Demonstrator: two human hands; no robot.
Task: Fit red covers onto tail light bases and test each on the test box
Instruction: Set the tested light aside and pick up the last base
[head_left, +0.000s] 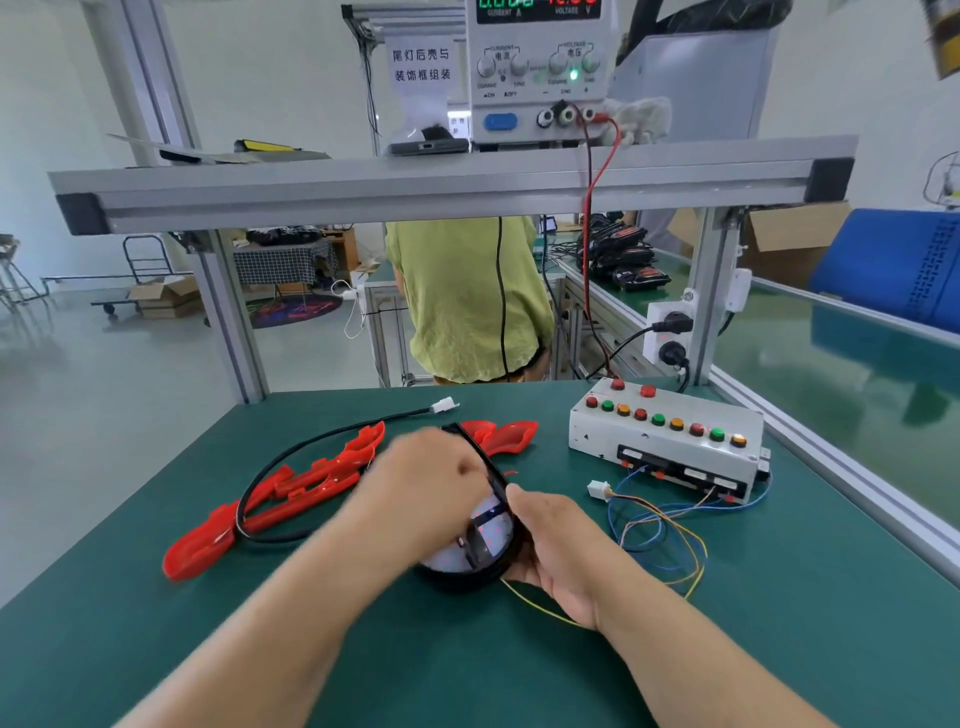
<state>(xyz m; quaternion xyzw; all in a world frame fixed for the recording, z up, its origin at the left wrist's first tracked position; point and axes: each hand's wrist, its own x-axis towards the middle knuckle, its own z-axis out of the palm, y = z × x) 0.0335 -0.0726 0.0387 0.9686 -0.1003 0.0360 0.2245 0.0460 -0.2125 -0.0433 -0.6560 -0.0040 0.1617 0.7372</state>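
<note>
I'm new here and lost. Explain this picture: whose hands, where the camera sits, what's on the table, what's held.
No robot here: a person works bare-handed, filmed by a camera on their head, looking down. The left hand, motion-blurred, and the right hand both grip a black tail light base. On the green table lie loose red covers, a black cable and a white test box with coloured buttons and trailing wires. A power supply stands on the shelf above.

Bare left hand (431, 478), bare right hand (561, 545), forearms uncovered to the frame's edge, left blurred
</note>
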